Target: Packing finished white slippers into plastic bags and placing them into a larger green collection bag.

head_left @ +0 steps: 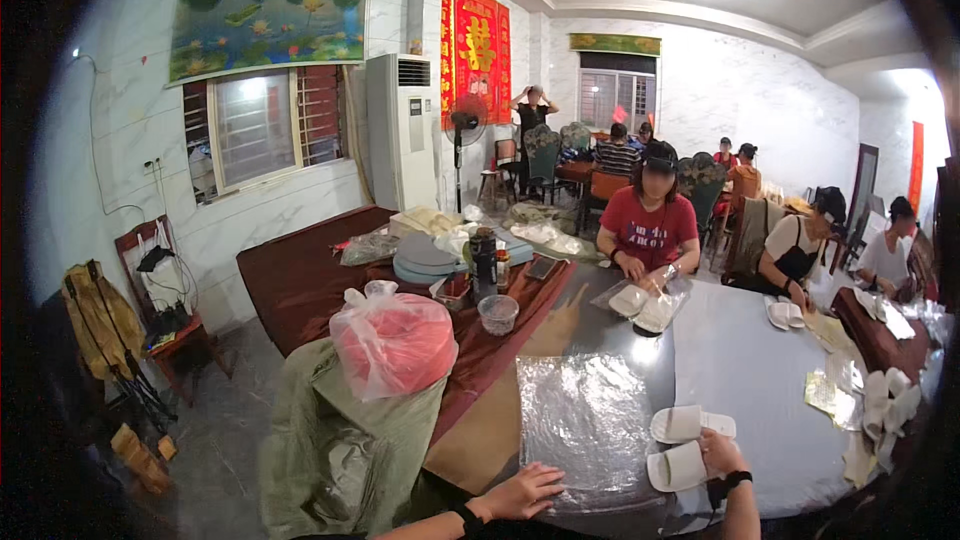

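Head view shows a pair of plain white slippers (pixel 676 467) at the right hand (pixel 722 453), on a grey tabletop (pixel 740 370). They have open backs and a wide, smooth band over the toes. The right hand pinches the heel end of the near one. Left of that grip lies a flat, shiny, clear plastic bag (pixel 580 415). The left hand (pixel 525 492) rests by its near corner, fingers a bit spread. Farther left sits a pink bundle (pixel 395 345) in a see-through bag. Beyond the grip, a person (pixel 655 225) wears a red shirt with white letters. Far behind hangs a red banner (pixel 475 65) with gold writing.
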The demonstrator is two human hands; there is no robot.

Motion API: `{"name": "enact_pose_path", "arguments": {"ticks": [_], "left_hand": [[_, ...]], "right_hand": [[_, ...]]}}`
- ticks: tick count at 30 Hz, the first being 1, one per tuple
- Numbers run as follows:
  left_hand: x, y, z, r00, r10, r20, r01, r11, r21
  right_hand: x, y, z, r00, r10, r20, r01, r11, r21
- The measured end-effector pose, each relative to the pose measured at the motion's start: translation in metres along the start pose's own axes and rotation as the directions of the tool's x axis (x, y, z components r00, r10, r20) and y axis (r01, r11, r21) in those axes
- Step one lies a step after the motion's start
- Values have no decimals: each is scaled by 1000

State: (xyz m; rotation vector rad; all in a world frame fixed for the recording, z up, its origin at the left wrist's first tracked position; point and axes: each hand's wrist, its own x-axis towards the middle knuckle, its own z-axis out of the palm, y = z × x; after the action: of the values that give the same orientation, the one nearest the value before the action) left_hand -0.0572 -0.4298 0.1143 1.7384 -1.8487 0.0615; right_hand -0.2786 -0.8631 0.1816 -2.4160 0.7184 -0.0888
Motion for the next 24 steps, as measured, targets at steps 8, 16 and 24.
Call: {"name": "enact_pose_path", "arguments": {"ticks": [8,16,24], "left_hand": [[30,-3,-13,997,53,49,-55,998,30],[67,23,-53,988,-54,143,24,979,205],[75,68,-57,990,-118,79,103,980,169]], "right_hand": [[-50,11,12,937,48,-346,102,911,401],[-209,-33,20,809,166,-564,175,847,501],[-260,-155,58,949,-145,-280,269,836,478]]}}
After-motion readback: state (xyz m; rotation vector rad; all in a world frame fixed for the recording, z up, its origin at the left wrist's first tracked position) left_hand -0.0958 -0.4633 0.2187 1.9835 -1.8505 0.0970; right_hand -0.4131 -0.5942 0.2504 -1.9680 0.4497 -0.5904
